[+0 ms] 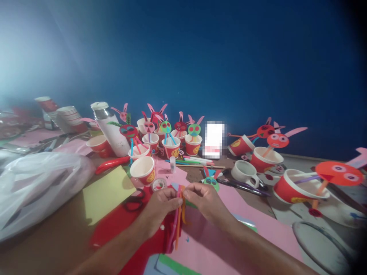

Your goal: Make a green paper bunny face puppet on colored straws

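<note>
My left hand is closed in a pinch around a pink drinking straw and an orange drinking straw, which hang down from the fingers. Touching the tops of these straws, my right hand pinches a shorter yellow-orange strip; whether that is a straw too I cannot tell. Below both hands lie red paper and pink paper. A tape roll and dark-handled scissors are left of my left hand. Just beyond my right hand is a green paper rabbit face.
Red paper cups with paper animal heads line the back. A white mug and pens stand nearer. At left are a plastic bag, yellow paper and a white flask. A blue wall rises behind.
</note>
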### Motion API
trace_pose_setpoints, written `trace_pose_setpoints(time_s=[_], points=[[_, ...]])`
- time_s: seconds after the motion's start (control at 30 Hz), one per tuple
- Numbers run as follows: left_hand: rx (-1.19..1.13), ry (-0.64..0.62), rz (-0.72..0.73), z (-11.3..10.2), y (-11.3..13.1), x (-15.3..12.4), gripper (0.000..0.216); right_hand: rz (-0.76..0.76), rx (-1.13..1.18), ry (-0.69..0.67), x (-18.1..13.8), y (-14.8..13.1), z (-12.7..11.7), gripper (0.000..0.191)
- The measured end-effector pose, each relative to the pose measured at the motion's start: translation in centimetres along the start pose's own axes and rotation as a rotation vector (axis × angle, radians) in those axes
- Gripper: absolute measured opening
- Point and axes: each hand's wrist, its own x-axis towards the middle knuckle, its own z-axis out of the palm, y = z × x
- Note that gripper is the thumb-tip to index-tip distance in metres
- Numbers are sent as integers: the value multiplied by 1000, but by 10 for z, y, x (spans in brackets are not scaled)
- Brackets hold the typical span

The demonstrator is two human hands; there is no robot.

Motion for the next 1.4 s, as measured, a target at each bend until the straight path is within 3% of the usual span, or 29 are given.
trace_pose_setpoints(time_s=[0.27, 0.57, 0.83, 0.93, 1.13, 1.23, 1.4], points=[[21, -9, 0, -1, -5, 4, 30, -76, -157, 70, -3, 1, 1, 24], [34, -19, 17, 4, -1, 0, 27, -40, 8, -23, 1, 2, 0, 23], [35, -31, -20, 8, 0, -7, 23, -74, -205, 64, -2, 7, 4, 18], [22, -36, -31, 8, 2, -7, 22, -53, -130, 36, -1, 7, 2, 20], [-2, -73, -48, 7, 7, -7, 22, -61, 64, -51, 5, 2, -7, 43], [-12, -112, -53, 9, 7, -9, 21, -39, 21, -69, 4, 1, -5, 30], [-33, -154, -67, 9, 4, -6, 18, -26, -71, 22, 0, -1, 1, 15]])
